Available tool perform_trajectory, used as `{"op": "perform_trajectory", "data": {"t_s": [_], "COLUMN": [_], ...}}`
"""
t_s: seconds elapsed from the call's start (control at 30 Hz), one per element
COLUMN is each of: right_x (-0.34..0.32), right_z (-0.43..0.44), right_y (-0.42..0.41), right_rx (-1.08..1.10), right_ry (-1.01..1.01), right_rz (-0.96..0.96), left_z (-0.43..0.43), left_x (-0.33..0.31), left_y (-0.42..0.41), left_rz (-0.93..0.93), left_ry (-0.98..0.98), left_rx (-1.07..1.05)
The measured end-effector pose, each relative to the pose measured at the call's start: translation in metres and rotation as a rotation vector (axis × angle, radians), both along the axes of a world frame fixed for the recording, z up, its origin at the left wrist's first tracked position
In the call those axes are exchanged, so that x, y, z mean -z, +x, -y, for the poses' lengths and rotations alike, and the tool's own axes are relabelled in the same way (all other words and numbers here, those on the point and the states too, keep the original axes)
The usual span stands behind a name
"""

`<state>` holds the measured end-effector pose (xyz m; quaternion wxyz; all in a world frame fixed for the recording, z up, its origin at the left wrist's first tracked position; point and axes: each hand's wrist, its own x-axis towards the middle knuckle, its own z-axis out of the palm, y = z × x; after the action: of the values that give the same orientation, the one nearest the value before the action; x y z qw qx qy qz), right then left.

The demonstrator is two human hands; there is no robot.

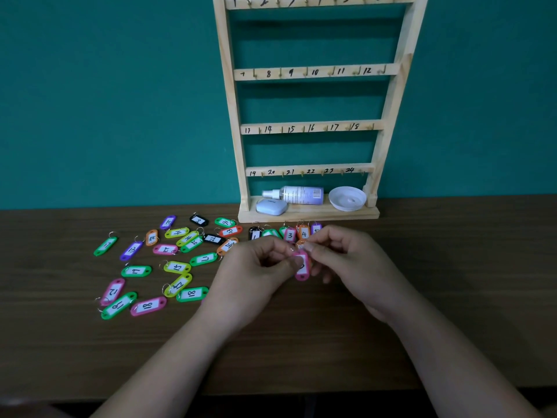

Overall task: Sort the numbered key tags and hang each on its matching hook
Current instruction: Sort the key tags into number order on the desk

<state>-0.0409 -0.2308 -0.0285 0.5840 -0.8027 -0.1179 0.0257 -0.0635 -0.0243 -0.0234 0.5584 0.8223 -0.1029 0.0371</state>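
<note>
I see a brown wooden surface (301,342) set against a teal wall (120,101). A pale rack (313,73) of numbered hooks stands at the back edge, with a bottle (297,195) and a dish (347,199) on its base. Loose tags (177,267) lie scattered to the left, and a short row (290,235) sits just in front of the rack. Near that row both hands meet on a pink tag (302,268) — my left hand (256,267) pinches its side, my right hand (346,254) pinches its top end, fingers curled. The tag's number is hidden.
</note>
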Motion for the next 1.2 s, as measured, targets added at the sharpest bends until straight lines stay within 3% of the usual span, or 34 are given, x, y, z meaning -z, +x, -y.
{"op": "perform_trajectory", "data": {"t_s": [0.23, 0.5, 0.83, 1.2], "right_x": [-0.003, 0.003, 0.009, 0.007], "right_z": [0.018, 0.048, 0.043, 0.036], "right_y": [0.010, 0.026, 0.030, 0.026], "right_rx": [0.159, 0.379, 0.425, 0.439], "right_ry": [-0.030, -0.335, -0.558, -0.570], "right_rz": [0.004, 0.028, 0.081, 0.105], "left_z": [-0.021, -0.045, -0.054, -0.063], "left_x": [0.000, -0.001, 0.003, 0.003], "left_y": [0.006, 0.015, 0.017, 0.017], "left_rz": [-0.019, -0.019, -0.112, -0.109], "left_ry": [0.085, 0.395, 0.529, 0.605], "left_rx": [-0.044, -0.137, -0.151, -0.191]}}
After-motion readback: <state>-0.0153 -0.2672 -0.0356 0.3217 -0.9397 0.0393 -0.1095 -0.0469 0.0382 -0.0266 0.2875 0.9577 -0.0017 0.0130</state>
